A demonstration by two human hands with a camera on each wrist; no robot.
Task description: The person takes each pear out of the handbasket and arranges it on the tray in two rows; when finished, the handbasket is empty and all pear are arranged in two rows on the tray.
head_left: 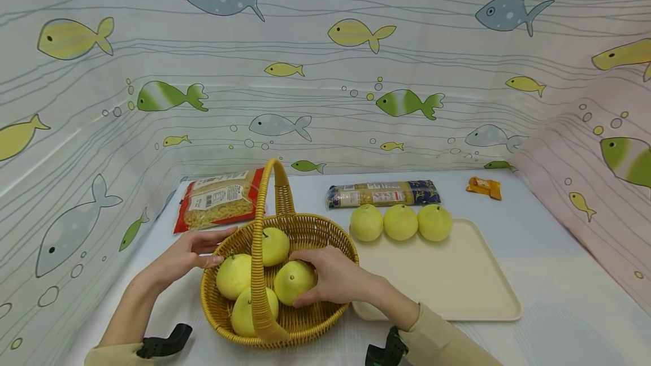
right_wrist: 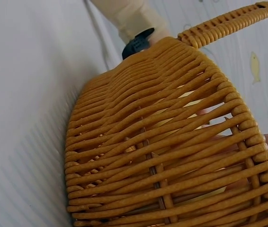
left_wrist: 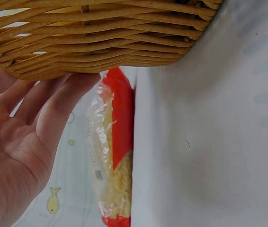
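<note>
Grip status: your left hand (head_left: 190,253) lies flat, fingers straight, against the outer rim of the wicker basket (head_left: 305,225), steadying it and holding nothing. Your right hand (head_left: 333,275) is inside the basket with fingers curled over one yellow pomelo (head_left: 291,281), beside three more. By the look of it, you are at the pick-up step; next, lift it clear of the handle (head_left: 264,225) toward the cream tray (head_left: 458,281), where three fruits (head_left: 400,222) line the far edge

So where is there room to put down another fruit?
The tray is bare in front of its three fruits, the widest free patch. The table is also bare right of the tray. The basket is crowded: four fruits, with the right hand on one.
</note>
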